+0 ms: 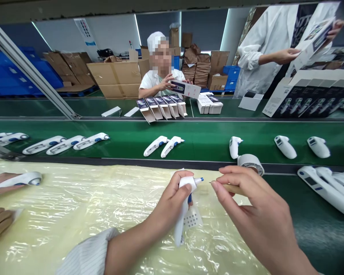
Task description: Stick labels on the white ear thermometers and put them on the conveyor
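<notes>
My left hand (176, 194) is closed around a white ear thermometer (180, 225) with a blue-tipped probe pointing right. Between the thumb and fingers of my right hand (255, 206) is a thin tan stick with a fine dark point (232, 188). Its point is a short way right of the probe tip, apart from it. Below the left hand, a clear sheet with rows of small dark dots (193, 217) lies partly behind the thermometer. Both hands are above a shiny yellowish plastic sheet (103, 214).
Beyond the sheet runs a green conveyor belt (126, 130) carrying several white thermometers (172, 146). A tape roll (250, 163) stands at its near edge. More thermometers (326, 187) lie at right. A co-worker's hands (1, 221) are at left. Across the belt, two people handle boxes (186, 88).
</notes>
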Demonstrator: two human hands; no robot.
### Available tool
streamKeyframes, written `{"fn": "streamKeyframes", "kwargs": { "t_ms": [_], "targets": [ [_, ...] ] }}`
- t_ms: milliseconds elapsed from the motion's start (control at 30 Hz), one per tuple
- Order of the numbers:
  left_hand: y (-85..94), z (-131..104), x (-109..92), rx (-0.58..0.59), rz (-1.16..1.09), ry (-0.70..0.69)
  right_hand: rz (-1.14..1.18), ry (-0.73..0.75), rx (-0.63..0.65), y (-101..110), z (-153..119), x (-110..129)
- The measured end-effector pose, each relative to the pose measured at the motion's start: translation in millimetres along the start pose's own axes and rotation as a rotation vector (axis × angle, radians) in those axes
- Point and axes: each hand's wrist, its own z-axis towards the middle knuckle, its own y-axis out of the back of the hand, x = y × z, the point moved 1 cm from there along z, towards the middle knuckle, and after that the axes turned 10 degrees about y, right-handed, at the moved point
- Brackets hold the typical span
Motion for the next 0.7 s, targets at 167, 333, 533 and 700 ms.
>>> {"fn": "streamKeyframes", "kwargs": {
  "t_ms": [167,333,533,700],
  "targets": [
    [-1.4,58.9,-39.0,-0.092,0.214,-0.146,0.016,0.092,-0.026,1.3,-0.4,9.1],
    [-30.1,164.1,-87.1,-0.251,0.498,-0.237,0.061,0.261,-0.065,-5.6,-3.8,13.5],
    [-40.5,205.2,-111.7,-0.431,0.973,-0.338,0.064,0.293,-0.119,-9.3,-6.1,6.1],
    [-3.0,193.7,-105.5,-0.479,1.229,-0.389,0.090,0.216,-0.112,-9.4,4.9,9.2]
  ]
}}
